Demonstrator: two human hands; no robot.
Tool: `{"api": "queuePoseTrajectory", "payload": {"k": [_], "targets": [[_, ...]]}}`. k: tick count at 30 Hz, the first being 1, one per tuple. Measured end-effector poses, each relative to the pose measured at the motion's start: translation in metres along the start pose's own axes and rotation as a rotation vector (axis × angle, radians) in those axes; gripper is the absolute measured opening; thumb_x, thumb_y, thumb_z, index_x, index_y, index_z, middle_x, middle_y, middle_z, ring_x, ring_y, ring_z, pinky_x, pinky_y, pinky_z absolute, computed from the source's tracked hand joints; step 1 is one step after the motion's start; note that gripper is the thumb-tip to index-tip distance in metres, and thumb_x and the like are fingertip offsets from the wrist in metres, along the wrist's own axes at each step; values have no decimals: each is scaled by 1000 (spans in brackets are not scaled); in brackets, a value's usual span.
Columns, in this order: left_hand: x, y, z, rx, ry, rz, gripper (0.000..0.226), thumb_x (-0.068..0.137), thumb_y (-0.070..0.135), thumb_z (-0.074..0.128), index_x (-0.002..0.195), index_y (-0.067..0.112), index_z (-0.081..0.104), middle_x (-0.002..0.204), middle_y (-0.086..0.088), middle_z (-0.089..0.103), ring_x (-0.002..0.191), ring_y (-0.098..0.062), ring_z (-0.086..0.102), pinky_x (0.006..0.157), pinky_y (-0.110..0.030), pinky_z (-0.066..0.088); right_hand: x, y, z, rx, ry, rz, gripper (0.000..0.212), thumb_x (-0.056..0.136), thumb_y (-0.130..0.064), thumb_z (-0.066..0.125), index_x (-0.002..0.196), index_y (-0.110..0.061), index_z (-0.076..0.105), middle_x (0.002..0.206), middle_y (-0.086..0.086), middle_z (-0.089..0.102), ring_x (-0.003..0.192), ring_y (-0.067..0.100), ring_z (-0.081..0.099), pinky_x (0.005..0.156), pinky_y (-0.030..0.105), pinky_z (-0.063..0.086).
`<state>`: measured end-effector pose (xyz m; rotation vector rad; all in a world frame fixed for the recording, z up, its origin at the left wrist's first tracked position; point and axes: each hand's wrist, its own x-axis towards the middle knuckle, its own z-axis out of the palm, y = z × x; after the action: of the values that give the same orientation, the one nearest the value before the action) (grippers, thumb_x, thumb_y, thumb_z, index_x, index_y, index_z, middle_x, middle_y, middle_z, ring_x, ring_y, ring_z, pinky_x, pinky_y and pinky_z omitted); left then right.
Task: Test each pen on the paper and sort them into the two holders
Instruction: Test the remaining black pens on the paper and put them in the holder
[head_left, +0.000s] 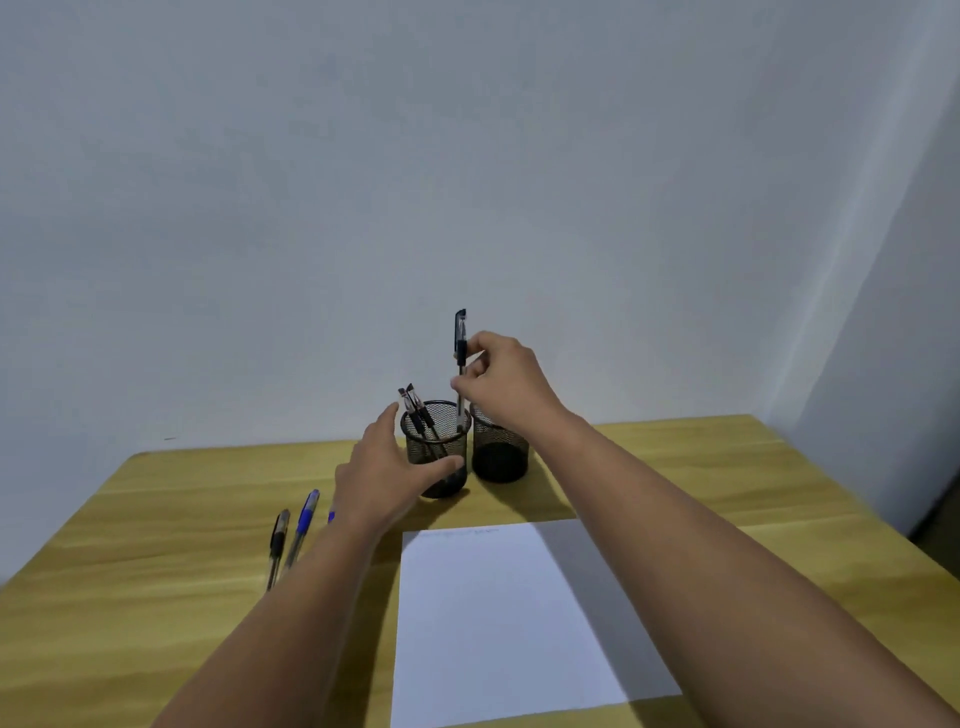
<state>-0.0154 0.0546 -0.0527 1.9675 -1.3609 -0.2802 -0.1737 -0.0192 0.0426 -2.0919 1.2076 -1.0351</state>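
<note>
Paper (498, 618): nearest me, flat on table (156, 571).
Right hand (506, 384): I pinch pen (460, 364), upright, cap up, tip down inside left holder (436, 447).
Left hand (384, 475): fingers spread, cupping that holder.
Right holder (500, 452): contents unclear.
Loose pens (293, 535): partly behind my forearm.

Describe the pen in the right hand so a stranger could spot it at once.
Start at the two black mesh holders at the back of the wooden table. Over the left holder, which the left hand steadies, the right hand pinches a black-capped pen. It alone stands upright with its tip down in the holder; the others lean inside or lie flat on the table.
</note>
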Motion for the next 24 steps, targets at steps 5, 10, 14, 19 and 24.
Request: {"api": "queuePoseTrajectory", "payload": {"k": [5,10,14,19,24], "targets": [[7,-1,16,-172,51,34,93,68,56,86,146,28,43,127,7,67,112,-13,62,86,-29,49,16,8,36,-129,-57,54,21,86,-19,75,107,-22,74,96,2,78,94,23,74,86,35,59],[5,-1,19,-270,74,51,77,68,49,87,134,29,52,102,17,65,98,-9,64,83,-32,57,11,15,50,-204,-77,91,28,87,-19,74,115,-19,76,112,5,78,106,25,72,93,34,57],[4,-1,14,-308,38,48,80,65,49,87,135,30,52,109,14,68,103,-10,66,87,-36,58,0,10,49,-162,-12,99,26,87,-18,68,112,-22,76,102,-1,79,103,23,72,93,37,58],[-6,-13,-19,-223,-48,29,91,70,61,77,150,34,43,135,11,59,121,-14,58,101,-41,51,-13,-17,41,-72,93,52,19,93,-24,64,109,-24,75,91,-11,72,98,21,71,87,36,58],[-19,-53,-73,-2,50,18,44,92,41,67,134,31,61,132,8,65,114,-13,62,97,-40,53,-30,-48,67,-11,36,60,13,92,-25,63,96,-27,75,93,-6,76,94,23,71,83,36,58]]}}
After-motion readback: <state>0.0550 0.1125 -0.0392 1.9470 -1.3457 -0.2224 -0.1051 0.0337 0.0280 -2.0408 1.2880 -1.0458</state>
